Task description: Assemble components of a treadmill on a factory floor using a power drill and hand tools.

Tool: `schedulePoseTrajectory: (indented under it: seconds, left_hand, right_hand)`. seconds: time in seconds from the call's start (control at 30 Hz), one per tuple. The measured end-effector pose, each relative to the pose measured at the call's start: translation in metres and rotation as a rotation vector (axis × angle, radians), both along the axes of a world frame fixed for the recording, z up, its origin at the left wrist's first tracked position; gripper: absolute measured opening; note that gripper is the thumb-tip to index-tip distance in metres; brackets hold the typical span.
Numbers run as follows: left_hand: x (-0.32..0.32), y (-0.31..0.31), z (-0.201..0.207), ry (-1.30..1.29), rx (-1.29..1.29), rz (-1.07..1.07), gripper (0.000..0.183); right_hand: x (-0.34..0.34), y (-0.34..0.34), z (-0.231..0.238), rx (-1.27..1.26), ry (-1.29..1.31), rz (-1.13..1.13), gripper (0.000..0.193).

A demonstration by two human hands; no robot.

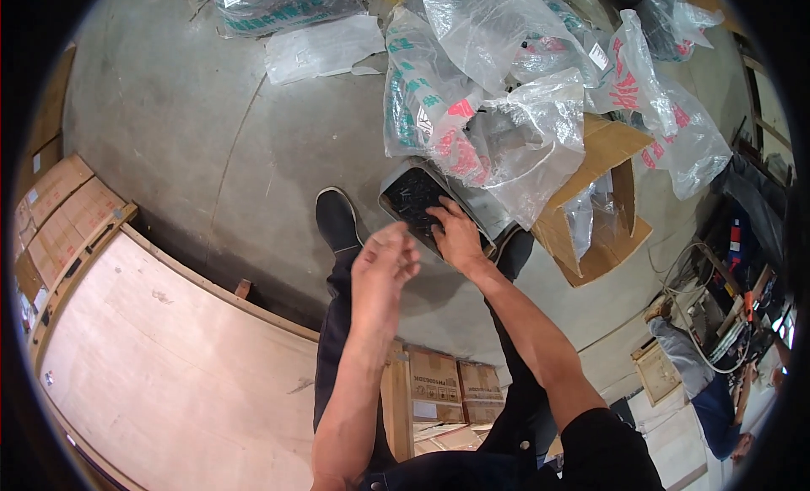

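Between my feet, a shallow grey tray [391,206] holds a layer of small dark pieces [411,193], too fine to tell apart. My right hand [456,236] reaches over its near right side, fingers spread and bent down onto the pieces, with no object visible in its grasp. Left of the tray and nearer to me, my left hand [386,261] is raised. Its fingers are curled in toward the thumb and slightly blurred; whatever they hold, if anything, is hidden.
Clear plastic bags [540,111] pile up beyond the tray. An opened cardboard box [591,255] lies to its right. A pale wooden board [186,348] fills the lower left, with cartons [434,377] behind my legs. Another person [713,407] is at the far right beside cables and tools.
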State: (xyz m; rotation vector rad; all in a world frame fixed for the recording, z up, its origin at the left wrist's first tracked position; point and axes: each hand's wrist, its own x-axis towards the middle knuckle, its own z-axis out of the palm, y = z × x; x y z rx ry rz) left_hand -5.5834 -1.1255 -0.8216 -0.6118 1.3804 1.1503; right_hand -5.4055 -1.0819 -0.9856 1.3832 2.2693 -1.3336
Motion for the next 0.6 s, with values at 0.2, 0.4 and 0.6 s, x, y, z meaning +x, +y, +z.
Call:
schedulePoseTrajectory:
  seconds: [0.2, 0.4, 0.6]
  left_hand:
    - [-0.023, 0.007, 0.002, 0.046, -0.007, 0.133, 0.027]
    - [-0.023, 0.011, 0.002, -0.014, 0.010, 0.117, 0.029]
    - [-0.025, 0.013, -0.001, -0.018, 0.004, 0.125, 0.030]
  right_hand:
    - [0.028, 0.012, 0.008, -0.080, -0.111, 0.115, 0.045]
    - [0.017, -0.024, 0.006, 0.017, -0.240, 0.114, 0.060]
    - [0.045, -0.032, -0.007, 0.067, -0.201, 0.224, 0.055]
